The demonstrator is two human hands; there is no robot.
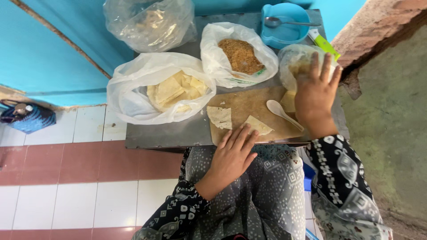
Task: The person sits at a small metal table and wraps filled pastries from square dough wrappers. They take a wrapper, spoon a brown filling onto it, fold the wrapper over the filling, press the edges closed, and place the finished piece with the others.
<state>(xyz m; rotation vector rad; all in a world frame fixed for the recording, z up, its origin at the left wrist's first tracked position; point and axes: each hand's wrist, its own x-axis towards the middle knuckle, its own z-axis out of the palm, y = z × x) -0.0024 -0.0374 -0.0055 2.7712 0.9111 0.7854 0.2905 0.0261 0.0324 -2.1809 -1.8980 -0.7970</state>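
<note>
My left hand rests flat with fingers apart on the near edge of a brown cutting board, fingertips touching a folded triangle of thin pastry. A square pastry sheet lies to its left on the board. My right hand reaches over the board's right end, fingers spread against a clear bag of filling. A white spoon lies just left of that hand. A yellowish piece shows under the palm.
A steel table carries a white bag of pastry sheets, a bag of brown crumbs, a clear bag and a blue bowl with a metal spoon. Tiled floor lies left; a rough wall stands right.
</note>
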